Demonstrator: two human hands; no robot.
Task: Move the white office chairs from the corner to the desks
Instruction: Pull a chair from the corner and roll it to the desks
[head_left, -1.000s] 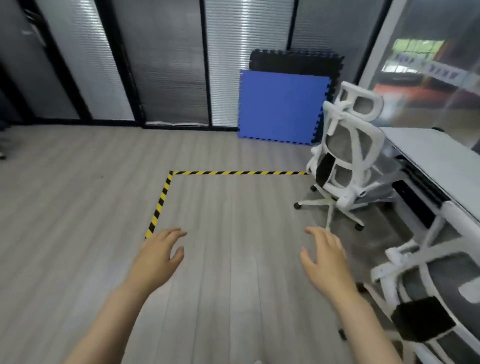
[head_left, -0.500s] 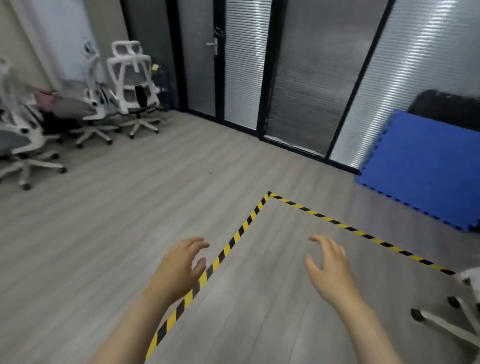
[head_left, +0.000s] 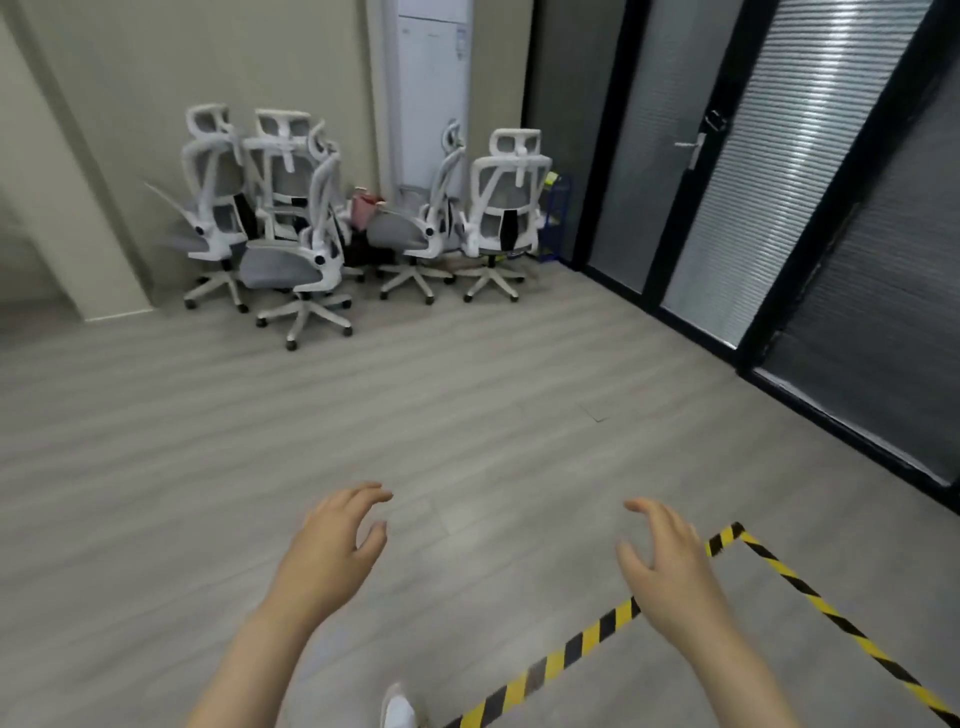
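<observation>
Several white office chairs with grey mesh seats stand bunched in the far corner. The nearest chair (head_left: 306, 254) is at the front of the left group, and another chair (head_left: 506, 208) stands on the right by the door. My left hand (head_left: 332, 551) and my right hand (head_left: 670, 566) hover over bare floor well short of the chairs. Both hands hold nothing, fingers spread and slightly curled. No desk is in view.
Yellow-black floor tape (head_left: 587, 642) marks a corner at lower right. A tall white air conditioner (head_left: 434, 93) stands behind the chairs. Dark-framed glass partitions with a door handle (head_left: 693, 148) line the right side. Grey wood floor (head_left: 415, 415) stretches between me and the chairs.
The view has swung left: the desk chairs and blue mat have left the frame and the corner chairs have come to centre. Both hands stay open in front of me.
</observation>
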